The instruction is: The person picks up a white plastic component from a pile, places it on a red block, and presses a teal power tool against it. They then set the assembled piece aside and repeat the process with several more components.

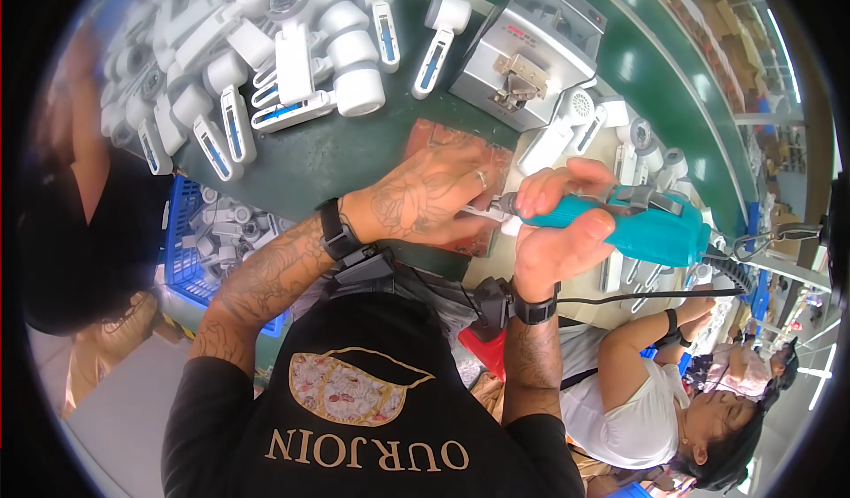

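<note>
My right hand point(567, 250) is wrapped round a teal electric screwdriver point(660, 235), held nearly level. Its tip points left at a small white plastic part point(485, 212). The fingers of my left hand point(425, 195) pinch this part over a reddish board point(432, 137) on the green bench. Those fingers partly hide the part, and I cannot make out whether the screwdriver tip touches a screw. Behind my hands lies a single white housing point(434, 60) with a round head and a blue strip in its handle.
Many similar white housings point(297, 60) are heaped at the far left. A grey metal box-shaped machine point(553, 33) stands beyond the board. More white parts point(580, 108) lie right of it. A blue basket point(183, 232) holds small parts. A black cable point(655, 294) runs beneath the screwdriver. People sit on both sides.
</note>
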{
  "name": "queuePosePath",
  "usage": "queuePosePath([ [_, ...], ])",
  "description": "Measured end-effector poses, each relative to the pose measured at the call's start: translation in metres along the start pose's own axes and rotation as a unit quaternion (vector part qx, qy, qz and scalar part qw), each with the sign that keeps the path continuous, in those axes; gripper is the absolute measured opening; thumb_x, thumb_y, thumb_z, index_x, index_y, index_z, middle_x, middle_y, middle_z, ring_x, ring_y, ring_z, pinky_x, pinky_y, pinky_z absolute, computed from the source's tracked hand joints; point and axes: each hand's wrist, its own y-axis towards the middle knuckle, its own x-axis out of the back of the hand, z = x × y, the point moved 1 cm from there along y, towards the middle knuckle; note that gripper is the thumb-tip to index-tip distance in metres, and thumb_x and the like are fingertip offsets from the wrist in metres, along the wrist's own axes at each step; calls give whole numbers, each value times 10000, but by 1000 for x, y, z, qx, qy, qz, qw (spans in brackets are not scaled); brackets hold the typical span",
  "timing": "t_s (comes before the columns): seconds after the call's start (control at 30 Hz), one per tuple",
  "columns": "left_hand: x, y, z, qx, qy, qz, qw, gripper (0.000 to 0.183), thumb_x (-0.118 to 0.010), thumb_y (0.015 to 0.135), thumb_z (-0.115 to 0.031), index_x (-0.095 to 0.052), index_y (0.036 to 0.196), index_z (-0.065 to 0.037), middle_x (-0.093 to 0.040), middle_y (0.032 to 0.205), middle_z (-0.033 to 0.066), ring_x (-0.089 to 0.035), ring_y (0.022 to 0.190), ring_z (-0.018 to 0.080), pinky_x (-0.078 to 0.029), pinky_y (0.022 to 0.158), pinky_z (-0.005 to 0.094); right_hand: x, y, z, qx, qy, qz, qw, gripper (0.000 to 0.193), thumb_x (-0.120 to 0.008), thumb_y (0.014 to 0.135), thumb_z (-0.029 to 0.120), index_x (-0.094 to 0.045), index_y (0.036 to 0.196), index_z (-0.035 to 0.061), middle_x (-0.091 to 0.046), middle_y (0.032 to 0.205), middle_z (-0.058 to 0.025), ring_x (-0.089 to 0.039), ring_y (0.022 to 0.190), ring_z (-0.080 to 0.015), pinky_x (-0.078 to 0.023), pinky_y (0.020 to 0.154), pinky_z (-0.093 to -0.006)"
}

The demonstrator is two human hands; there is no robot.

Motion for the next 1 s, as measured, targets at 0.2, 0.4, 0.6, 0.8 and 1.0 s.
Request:
queuePosePath([
  [0.2, 5, 1, -13, 25, 89, -37, 995, 333, -775, 773, -225, -622, 1032, -83, -629, 1001, 88, -593, 994, 298, -486, 828, 418, 0, -1, 0, 3, -8, 0, 1000, 769, -589, 852, 700, -524, 1081, -31, -482, 605, -58, -479, 516, -170, -409, 476, -311],
  [0.4, -5, 1, -7, 1, 65, -40, 997, 370, -758, 784, -257, -655, 1063, -37, -640, 1092, 152, -571, 1073, 346, -467, 909, 465, 4, 9, 6, -9, -45, 17, 999, 778, -498, 893, 713, -518, 1108, -34, -497, 647, -62, -492, 551, -174, -413, 519, -316],
  [0.6, 16, 20, 2, 67, 96, 22, 993, 284, -728, 822, -326, -697, 985, -97, -632, 1057, 55, -568, 991, 267, -447, 922, 407, -12, 57, 8, 36, -85, -21, 996, 653, -447, 988, 591, -542, 1103, -45, -501, 680, -56, -502, 583, -185, -439, 561, -331],
  [0.8, 5, 7, 12, 1, 108, -1, 994, 383, -698, 830, -391, -669, 1084, -105, -608, 965, 57, -551, 921, 248, -464, 833, 402, -32, 103, -23, 56, -134, 25, 989, 432, -478, 1040, 383, -590, 1038, -34, -588, 733, -57, -589, 658, -150, -451, 599, -271],
  [1.0, 0, 3, 9, -20, 118, -38, 992, 413, -674, 865, -409, -665, 1128, -90, -624, 998, 53, -556, 955, 233, -451, 867, 388, -30, 106, -46, 81, -113, 48, 989, 324, -519, 1023, 296, -580, 974, -19, -582, 701, -60, -578, 620, -153, -444, 574, -270],
])
